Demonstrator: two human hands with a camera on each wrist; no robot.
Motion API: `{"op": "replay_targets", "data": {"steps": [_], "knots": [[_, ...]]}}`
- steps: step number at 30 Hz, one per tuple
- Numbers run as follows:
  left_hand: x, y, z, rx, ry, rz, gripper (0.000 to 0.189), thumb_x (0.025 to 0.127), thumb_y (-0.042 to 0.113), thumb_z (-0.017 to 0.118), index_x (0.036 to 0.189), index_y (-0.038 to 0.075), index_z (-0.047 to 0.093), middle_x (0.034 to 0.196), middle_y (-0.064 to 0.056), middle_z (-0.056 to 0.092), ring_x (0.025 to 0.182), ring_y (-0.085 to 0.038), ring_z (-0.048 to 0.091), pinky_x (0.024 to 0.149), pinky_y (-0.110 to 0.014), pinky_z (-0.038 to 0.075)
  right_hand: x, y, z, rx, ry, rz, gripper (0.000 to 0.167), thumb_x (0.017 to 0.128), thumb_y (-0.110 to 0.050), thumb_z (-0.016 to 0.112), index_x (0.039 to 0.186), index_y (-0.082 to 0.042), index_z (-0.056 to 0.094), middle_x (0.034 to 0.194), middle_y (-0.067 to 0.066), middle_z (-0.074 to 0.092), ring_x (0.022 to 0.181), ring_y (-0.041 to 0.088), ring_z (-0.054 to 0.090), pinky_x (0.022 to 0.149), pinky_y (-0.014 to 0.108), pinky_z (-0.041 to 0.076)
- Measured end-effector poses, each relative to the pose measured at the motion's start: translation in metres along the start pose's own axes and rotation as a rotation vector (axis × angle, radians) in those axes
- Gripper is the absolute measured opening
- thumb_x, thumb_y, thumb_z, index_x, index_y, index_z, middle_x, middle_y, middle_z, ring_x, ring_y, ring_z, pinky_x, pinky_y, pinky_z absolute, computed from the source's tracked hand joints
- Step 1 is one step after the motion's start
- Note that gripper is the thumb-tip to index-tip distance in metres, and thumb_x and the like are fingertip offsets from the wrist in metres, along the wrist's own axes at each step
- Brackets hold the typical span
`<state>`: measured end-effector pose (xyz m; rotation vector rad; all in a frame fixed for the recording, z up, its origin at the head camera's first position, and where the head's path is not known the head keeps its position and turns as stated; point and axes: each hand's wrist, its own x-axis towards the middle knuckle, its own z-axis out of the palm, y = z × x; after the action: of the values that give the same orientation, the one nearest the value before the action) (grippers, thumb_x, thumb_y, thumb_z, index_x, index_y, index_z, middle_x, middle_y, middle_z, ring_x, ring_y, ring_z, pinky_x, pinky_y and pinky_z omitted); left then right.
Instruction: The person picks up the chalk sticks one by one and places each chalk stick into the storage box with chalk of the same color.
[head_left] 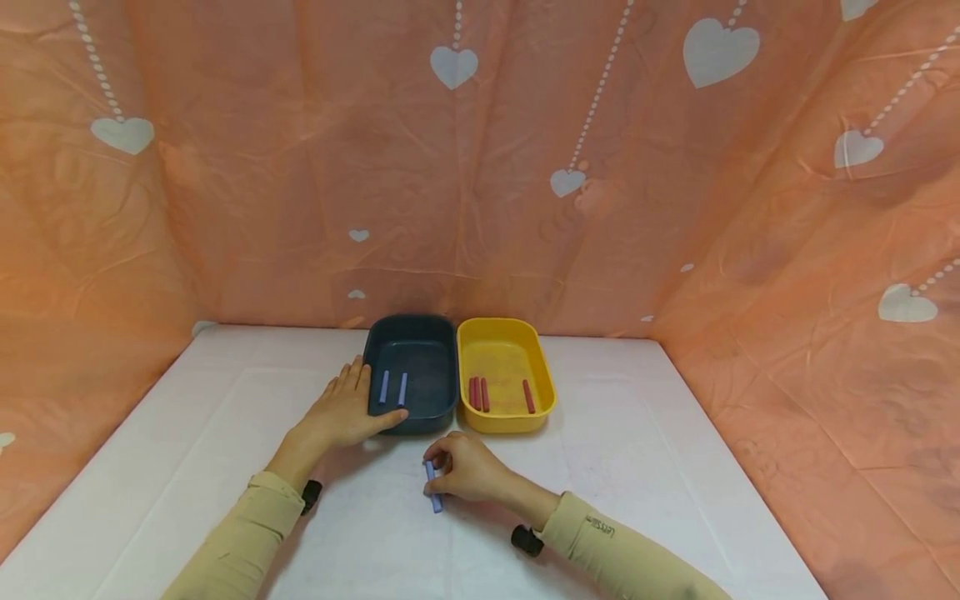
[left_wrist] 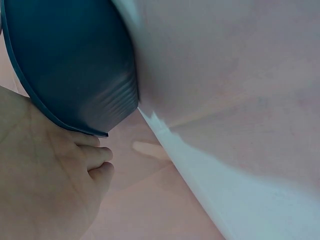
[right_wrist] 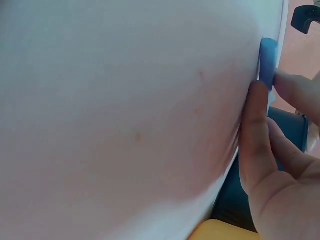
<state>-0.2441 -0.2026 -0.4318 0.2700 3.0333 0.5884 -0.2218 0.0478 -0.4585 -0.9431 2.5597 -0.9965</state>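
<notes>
My right hand (head_left: pixel 472 468) pinches a periwinkle-blue chalk stick (head_left: pixel 433 487) between thumb and fingers, low over the white table in front of the trays. In the right wrist view the chalk (right_wrist: pixel 268 62) stands out past the fingertips. My left hand (head_left: pixel 341 417) rests with straight fingers along the left side of a dark blue tray (head_left: pixel 420 354), its thumb across the near rim. Two blue chalk sticks (head_left: pixel 402 389) lie apart inside that tray. The left wrist view shows the palm (left_wrist: pixel 45 170) against the tray's rim (left_wrist: pixel 55 120).
A yellow tray (head_left: pixel 506 423) stands right beside the dark blue one. Inside it, several red chalk sticks (head_left: pixel 475 393) lie at the left and one red stick (head_left: pixel 528 397) at the right. An orange cloth (head_left: pixel 405 167) with white hearts hangs behind the white table (head_left: pixel 622 467).
</notes>
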Motion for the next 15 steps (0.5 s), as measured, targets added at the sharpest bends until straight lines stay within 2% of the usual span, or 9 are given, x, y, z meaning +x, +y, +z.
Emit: {"op": "replay_targets", "data": {"steps": [7,15], "knots": [[-0.0009,0.0005,0.0,-0.002,-0.001,-0.002,0.121,0.092,0.073,0.059,0.156,-0.021,0.016,0.166,-0.038,0.008,0.154,-0.055,0.012,0.124,-0.065,0.015,-0.0024,-0.0021,0.0022,0.114,0.034,-0.012,0.031,0.08,-0.006,0.089,0.106,-0.002,0.073,0.092,0.0,0.065,0.073,-0.001,0.057,0.07,0.017,0.052],[-0.0008,0.0013,-0.0007,-0.002,-0.005,-0.001,0.121,0.092,0.073,0.059,0.156,-0.02,0.016,0.166,-0.038,0.008,0.154,-0.055,0.011,0.124,-0.065,0.015,-0.0023,-0.002,0.0058,0.162,0.078,-0.017,0.028,0.081,-0.001,0.087,0.105,-0.003,0.073,0.091,-0.001,0.063,0.069,-0.002,0.057,0.067,0.016,0.052]]}}
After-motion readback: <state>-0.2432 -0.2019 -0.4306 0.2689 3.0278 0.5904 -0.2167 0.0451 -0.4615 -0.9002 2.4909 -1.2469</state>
